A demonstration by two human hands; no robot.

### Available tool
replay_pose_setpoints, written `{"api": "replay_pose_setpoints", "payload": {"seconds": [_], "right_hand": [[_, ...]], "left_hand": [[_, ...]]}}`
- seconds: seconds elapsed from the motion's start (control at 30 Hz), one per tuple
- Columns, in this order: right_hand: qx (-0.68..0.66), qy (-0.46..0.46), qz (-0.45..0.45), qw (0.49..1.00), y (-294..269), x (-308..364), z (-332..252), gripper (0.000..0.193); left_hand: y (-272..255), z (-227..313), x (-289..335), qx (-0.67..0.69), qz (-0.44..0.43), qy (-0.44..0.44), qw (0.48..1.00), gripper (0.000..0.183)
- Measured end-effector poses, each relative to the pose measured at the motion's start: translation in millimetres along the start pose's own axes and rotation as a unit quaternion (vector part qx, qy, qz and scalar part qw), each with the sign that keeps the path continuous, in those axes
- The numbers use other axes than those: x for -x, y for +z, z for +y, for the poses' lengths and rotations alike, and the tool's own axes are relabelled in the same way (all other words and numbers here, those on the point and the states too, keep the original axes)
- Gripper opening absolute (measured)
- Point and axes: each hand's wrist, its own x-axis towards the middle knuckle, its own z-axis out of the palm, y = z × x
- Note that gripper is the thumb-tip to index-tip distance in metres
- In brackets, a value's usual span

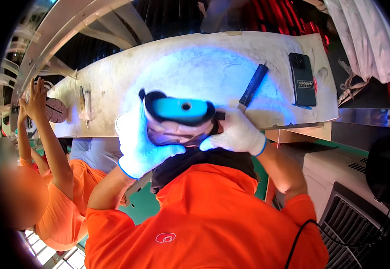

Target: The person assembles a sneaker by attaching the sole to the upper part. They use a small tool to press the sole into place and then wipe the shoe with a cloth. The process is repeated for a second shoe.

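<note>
The smudged table (114, 80) bears a dark-handled blade (254, 84), phone (300, 74) and slim tools (87, 104).

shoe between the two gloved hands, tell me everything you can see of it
The shoe has a pale, slightly pinkish side with darker lines and a dark, soft-looking collar. A bright blue, smooth-looking insert with a round dark hole fills its opening, which faces up toward the camera. The left hand and right hand hold it from either side, by the near edge of the pale table. Its sole is hidden.
</note>
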Motion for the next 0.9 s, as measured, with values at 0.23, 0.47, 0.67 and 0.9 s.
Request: {"api": "replay_pose_setpoints", "payload": {"seconds": [0.23, 0.47, 0.67, 0.9], "right_hand": [[0.187, -0.039, -0.046, 0.981, -19.8, -4.7, -11.3, 0.084], [0.377, -0.100, 0.139, 0.910, 32.5, 43.1, 22.2, 0.085], [0.325, -0.108, 0.053, 0.938, 7.5, 23.4, 14.6, 0.075], [0.277, -0.105, -0.103, 0.950, -16.0, -26.8, 7.7, 0.080]], "left_hand": [[4.1, -35.2, 36.8, 0.123, -0.067, -0.057, 0.988, 0.113], [-5.0, -57.0, 44.3, 0.079, -0.106, -0.005, 0.991, 0.111], [7.7, -64.2, 47.0, 0.090, -0.041, 0.036, 0.994, 0.099], [-1.6, -62.6, 33.7, 0.053, -0.052, 0.083, 0.994, 0.086]]}}
